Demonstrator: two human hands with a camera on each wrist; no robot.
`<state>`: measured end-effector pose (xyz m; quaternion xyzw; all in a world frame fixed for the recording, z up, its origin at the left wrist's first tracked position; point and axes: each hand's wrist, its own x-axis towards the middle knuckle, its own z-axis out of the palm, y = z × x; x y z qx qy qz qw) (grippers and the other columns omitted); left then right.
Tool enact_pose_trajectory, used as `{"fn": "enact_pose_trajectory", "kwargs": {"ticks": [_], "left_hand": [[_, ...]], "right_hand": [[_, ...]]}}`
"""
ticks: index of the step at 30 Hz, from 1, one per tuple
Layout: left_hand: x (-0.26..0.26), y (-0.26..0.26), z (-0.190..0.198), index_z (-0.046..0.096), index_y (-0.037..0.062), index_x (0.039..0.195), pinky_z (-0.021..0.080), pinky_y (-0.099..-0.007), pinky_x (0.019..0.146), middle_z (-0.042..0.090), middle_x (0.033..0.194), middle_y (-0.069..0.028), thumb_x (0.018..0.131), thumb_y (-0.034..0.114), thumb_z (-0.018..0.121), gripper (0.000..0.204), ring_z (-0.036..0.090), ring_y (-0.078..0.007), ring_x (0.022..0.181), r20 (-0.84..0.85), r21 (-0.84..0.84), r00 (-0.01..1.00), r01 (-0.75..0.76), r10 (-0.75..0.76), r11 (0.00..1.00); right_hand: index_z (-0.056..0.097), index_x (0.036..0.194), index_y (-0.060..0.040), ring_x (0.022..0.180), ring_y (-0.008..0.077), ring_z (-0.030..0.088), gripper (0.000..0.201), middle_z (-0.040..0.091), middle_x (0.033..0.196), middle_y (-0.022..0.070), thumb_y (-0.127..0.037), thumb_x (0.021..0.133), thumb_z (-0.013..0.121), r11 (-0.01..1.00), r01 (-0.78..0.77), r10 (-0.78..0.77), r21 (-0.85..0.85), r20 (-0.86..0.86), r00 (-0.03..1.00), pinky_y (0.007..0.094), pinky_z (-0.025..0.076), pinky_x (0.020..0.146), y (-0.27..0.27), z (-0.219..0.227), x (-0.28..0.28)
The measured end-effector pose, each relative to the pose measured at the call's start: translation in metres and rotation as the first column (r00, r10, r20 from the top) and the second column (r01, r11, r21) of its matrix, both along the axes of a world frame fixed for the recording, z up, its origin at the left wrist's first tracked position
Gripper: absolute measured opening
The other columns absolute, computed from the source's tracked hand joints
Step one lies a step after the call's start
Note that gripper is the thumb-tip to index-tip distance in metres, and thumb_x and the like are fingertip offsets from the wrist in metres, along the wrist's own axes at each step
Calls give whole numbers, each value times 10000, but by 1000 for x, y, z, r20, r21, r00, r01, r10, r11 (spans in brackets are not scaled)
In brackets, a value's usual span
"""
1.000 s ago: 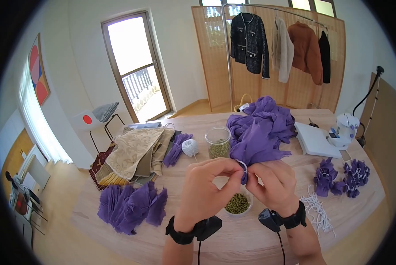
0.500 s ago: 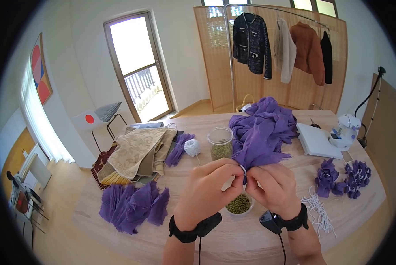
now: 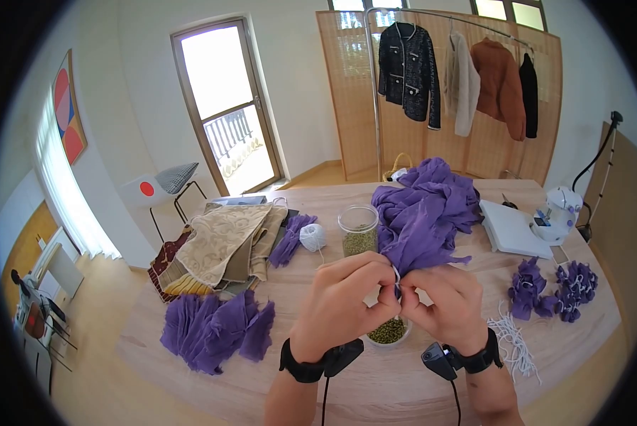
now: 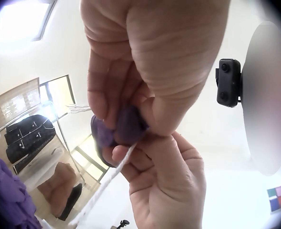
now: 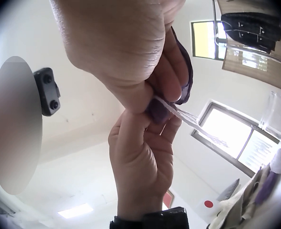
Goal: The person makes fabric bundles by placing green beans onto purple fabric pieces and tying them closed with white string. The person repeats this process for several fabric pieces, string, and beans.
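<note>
Both hands meet over the table in the head view and hold a small purple cloth bundle [image 4: 131,126] with white string [image 4: 104,179] at it. My left hand [image 3: 343,302] pinches the bundle and string between thumb and curled fingers. From the other side, my right hand [image 3: 446,305] pinches at the same spot, fingertips close against the left ones. String ends [image 5: 193,123] trail out from the bundle in the right wrist view. Fingers cover much of the bundle. Just below the hands is a small clear bowl of green beans [image 3: 387,332], partly hidden.
Behind the hands stand a clear jar [image 3: 359,231] and a large purple cloth heap [image 3: 428,213]. At left lie fabric samples [image 3: 222,238], purple pieces [image 3: 215,330] and a string ball [image 3: 312,238]. At right are a sewing machine [image 3: 561,213], tied purple bundles [image 3: 575,287] and cut strings [image 3: 513,341].
The white string loop, earlier curved over the left fingertips, now lies narrower between the two hands. Less of the purple bundle shows between the fingers. The head view has shifted slightly.
</note>
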<state>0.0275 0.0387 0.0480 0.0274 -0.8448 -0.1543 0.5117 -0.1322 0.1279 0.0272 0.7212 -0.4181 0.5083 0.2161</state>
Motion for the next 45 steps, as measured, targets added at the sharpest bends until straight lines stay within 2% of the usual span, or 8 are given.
{"fn": "enact_pose_trajectory", "kwargs": {"ticks": [5, 9, 15, 21, 25, 31, 37, 45], "left_hand": [[0, -3, -1, 600, 4, 804, 526, -292, 632, 653, 801, -90, 698, -44, 696, 151, 647, -223, 679, -29, 99, 996, 83, -81, 992], [-1, -7, -3, 608, -6, 811, 533, -282, 645, 663, 814, -94, 715, -39, 702, 138, 660, -198, 692, -47, 209, 988, 153, -146, 966], [-4, 1, 0, 619, -1, 821, 541, -292, 631, 672, 830, -98, 724, -28, 716, 140, 670, -214, 683, -28, 73, 999, 20, -18, 997], [-7, 0, -5, 621, 3, 821, 532, -309, 602, 670, 820, -96, 704, -46, 706, 153, 668, -231, 672, -27, -18, 998, -61, 61, 998], [-9, -1, -5, 633, -6, 805, 546, -292, 620, 683, 810, -99, 706, -53, 692, 124, 684, -221, 682, -75, 68, 997, -16, 21, 998], [-13, -3, -9, 643, -8, 808, 570, -270, 672, 692, 813, -93, 728, -43, 691, 100, 704, -196, 712, -99, 354, 990, 134, -105, 925], [-8, 1, -2, 639, -10, 829, 573, -267, 675, 677, 804, -85, 737, -20, 691, 106, 700, -198, 704, 9, 166, 1000, -8, 7, 986], [-16, 0, -11, 627, -27, 824, 580, -281, 677, 675, 801, -106, 743, -46, 665, 92, 701, -181, 716, -119, 363, 991, 100, -61, 926]], "right_hand": [[659, 884, -33, 627, 250, 647, 186, 648, 730, 94, 5, 721, 740, 990, -94, 66, 109, 236, 970, 318, 500, 577, 0, 0, 3], [663, 865, -34, 645, 251, 660, 160, 656, 725, 101, 4, 726, 733, 968, -219, 133, 125, 485, 865, 304, 497, 577, -7, -11, 2], [660, 887, -26, 652, 252, 661, 182, 662, 757, 106, 20, 727, 733, 997, -55, 40, 61, 219, 975, 319, 510, 583, -5, 1, -2], [655, 894, -24, 653, 270, 656, 197, 660, 769, 104, 19, 722, 741, 998, -31, 25, 52, 105, 994, 331, 510, 576, -5, 0, -4], [656, 876, -20, 655, 253, 659, 166, 659, 762, 98, 13, 733, 733, 995, -45, 26, 89, 207, 978, 321, 509, 584, -4, 2, -3], [658, 857, -16, 657, 237, 663, 133, 660, 758, 100, 8, 743, 721, 992, -82, 48, 97, 312, 949, 310, 506, 591, -7, -1, -5], [659, 872, -17, 658, 245, 662, 152, 662, 764, 102, 20, 738, 721, 995, -59, 41, 84, 208, 977, 314, 509, 593, -5, 2, -7], [655, 867, -23, 659, 237, 665, 147, 658, 753, 103, 19, 741, 720, 996, -48, 22, 71, 321, 947, 308, 506, 591, -7, -4, -3]]}}
